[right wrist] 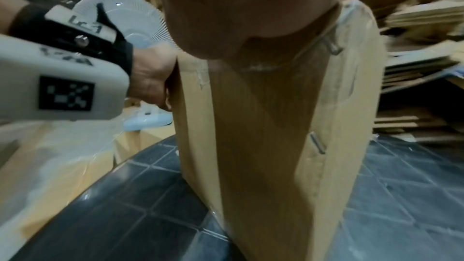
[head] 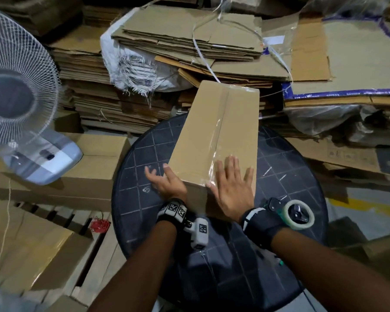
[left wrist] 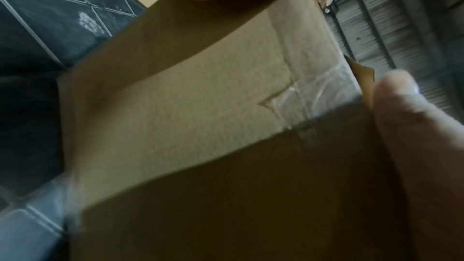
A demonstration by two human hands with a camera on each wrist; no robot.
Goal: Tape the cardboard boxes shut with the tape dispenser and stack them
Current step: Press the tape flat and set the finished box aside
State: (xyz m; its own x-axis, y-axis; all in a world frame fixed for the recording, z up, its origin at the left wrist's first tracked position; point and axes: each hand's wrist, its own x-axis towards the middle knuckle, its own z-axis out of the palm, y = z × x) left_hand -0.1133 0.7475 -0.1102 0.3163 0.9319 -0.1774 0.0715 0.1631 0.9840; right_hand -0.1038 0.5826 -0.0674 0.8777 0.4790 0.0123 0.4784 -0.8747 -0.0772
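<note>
A long cardboard box (head: 203, 136) lies on the round dark table (head: 286, 167), with clear tape (head: 218, 131) running along its top seam and down over the near end. My right hand (head: 225, 176) lies flat on the near end of the top, fingers straight, thumb at the taped edge. My left hand (head: 160, 176) is at the near left corner, thumb on the top edge and fingers spread down the side. The tape dispenser (head: 298, 213) rests on the table by my right wrist, held by neither hand. The left wrist view shows the taped corner of the box (left wrist: 188, 106) close up.
A white fan (head: 16, 93) stands at the left on a closed box (head: 99, 158). Another taped box (head: 32, 251) sits at lower left. Stacks of flattened cardboard (head: 189, 41) fill the back and right. A wooden pallet (head: 88, 221) lies left of the table.
</note>
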